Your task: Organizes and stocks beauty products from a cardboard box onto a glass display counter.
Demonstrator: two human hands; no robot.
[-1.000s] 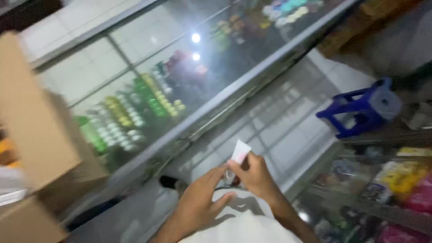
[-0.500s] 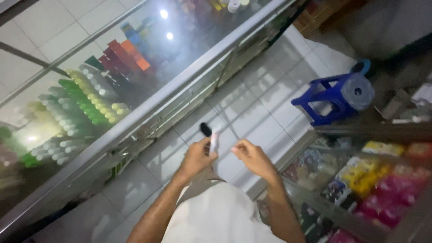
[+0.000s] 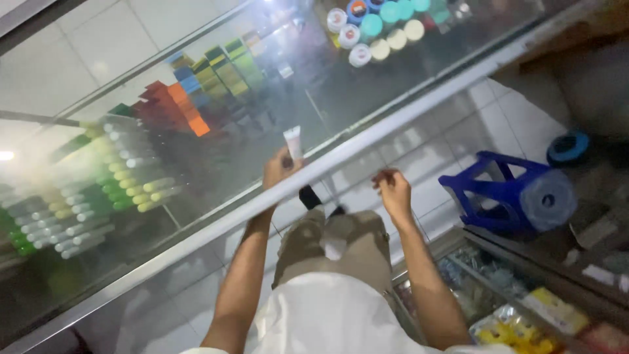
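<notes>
Small white plastic tube, held upright by its lower end in the left hand, at about 11 o'clock from picture centre and directly over the metal-edged glass worktop of a display case. I read the left hand as clenched around the tube, its top end free and pointing to 12 o'clock. The right hand sits at 1 o'clock from centre, over the white tiled floor, fingers curled loosely inward; it grasps nothing that I can see, though the palm side is hidden.

Step in hand, as I judge it: the tube is being carried at the edge of the case, not yet set down. Any next move calls for a steady lower-end grip and clearance over the metal rail. Both forearms extend forward from 6 o'clock, elbows bent, wrists raised.

Beneath the glass: rows of green and pale tubes at 9 o'clock, stacked red, orange and blue boxes at 10 o'clock, round coloured jar lids at 12 o'clock. A blue plastic stool lies on its side at 3 o'clock.
</notes>
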